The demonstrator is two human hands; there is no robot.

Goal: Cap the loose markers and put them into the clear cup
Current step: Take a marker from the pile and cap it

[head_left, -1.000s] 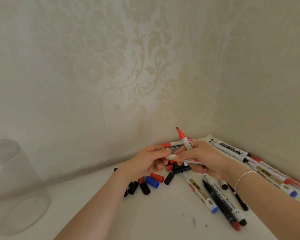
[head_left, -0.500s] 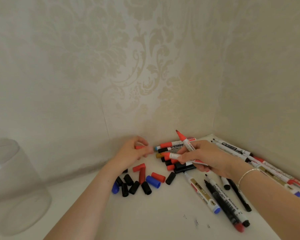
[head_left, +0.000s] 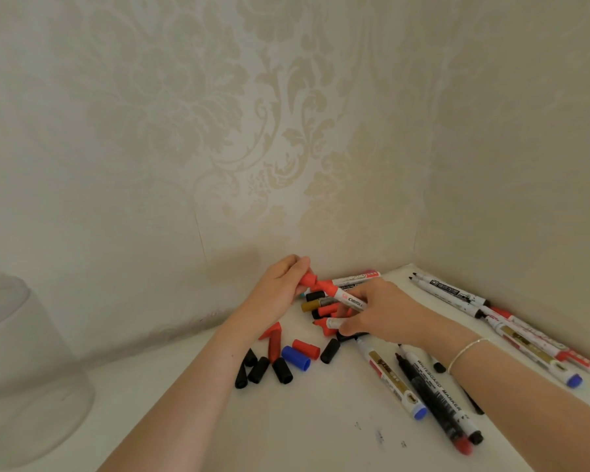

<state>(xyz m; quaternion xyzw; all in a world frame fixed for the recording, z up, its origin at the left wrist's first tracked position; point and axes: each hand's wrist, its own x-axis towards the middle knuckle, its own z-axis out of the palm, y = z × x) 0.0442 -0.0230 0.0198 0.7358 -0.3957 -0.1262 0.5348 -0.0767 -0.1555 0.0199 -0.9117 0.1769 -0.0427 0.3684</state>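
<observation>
Since half a second ago, left hand (head_left: pixel 280 284) is bringing a red cap (head_left: pixel 308 279) to the red marker (head_left: pixel 341 296) tip; right hand (head_left: pixel 378 310) is gripping that marker. Clear cup (head_left: pixel 24 369) is standing well apart, far left on the tabletop (head_left: pixel 321 420)

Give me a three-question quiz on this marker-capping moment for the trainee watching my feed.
1. True or false: the clear cup already holds capped markers.
2. What does the left hand pinch? A) blue cap B) red cap C) black cap
3. Which hand holds the red marker whose tip meets that cap?

Key: 1. False, no markers show inside it. 2. B. 3. The right hand.
</observation>
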